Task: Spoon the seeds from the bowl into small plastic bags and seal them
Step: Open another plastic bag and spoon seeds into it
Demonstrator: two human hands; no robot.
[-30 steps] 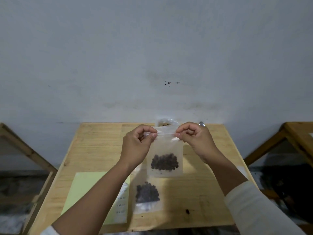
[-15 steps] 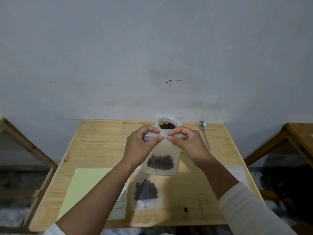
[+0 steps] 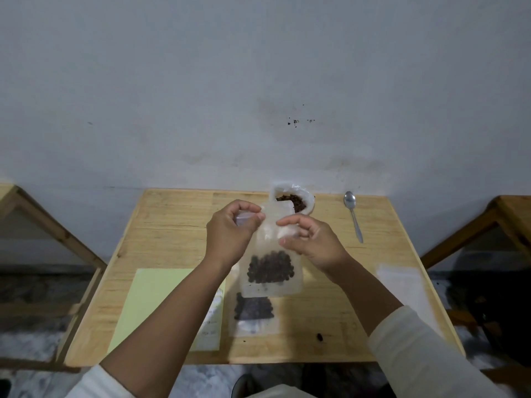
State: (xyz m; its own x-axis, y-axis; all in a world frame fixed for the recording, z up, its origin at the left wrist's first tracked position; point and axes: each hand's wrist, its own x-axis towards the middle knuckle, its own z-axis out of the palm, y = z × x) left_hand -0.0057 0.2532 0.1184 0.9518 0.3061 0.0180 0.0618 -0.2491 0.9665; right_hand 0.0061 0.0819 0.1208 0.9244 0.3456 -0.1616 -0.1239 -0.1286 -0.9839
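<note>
A small clear plastic bag [image 3: 270, 271] with dark seeds in its lower half hangs above the wooden table [image 3: 172, 225]. My left hand [image 3: 232, 237] pinches the bag's top left corner. My right hand [image 3: 313, 245] is at the bag's upper right, forefinger and thumb spread apart in front of the plastic. A second filled bag [image 3: 253, 311] lies flat on the table below the held one. The seed bowl [image 3: 296, 201], lined with plastic, stands at the table's far edge, partly hidden by the bag's top. A metal spoon [image 3: 354, 218] lies to its right.
A pale green sheet [image 3: 155, 297] and a white label sheet [image 3: 214, 323] lie front left, under my left forearm. One loose seed [image 3: 319, 336] sits near the front edge. Clear plastic [image 3: 399, 282] lies at the right. Wooden frames [image 3: 471, 234] stand on both sides; a grey wall is behind.
The bag and both hands have come down toward the table. My right fingers slid left along the bag's top, then thumb and forefinger parted. The bowl and spoon have come into sight.
</note>
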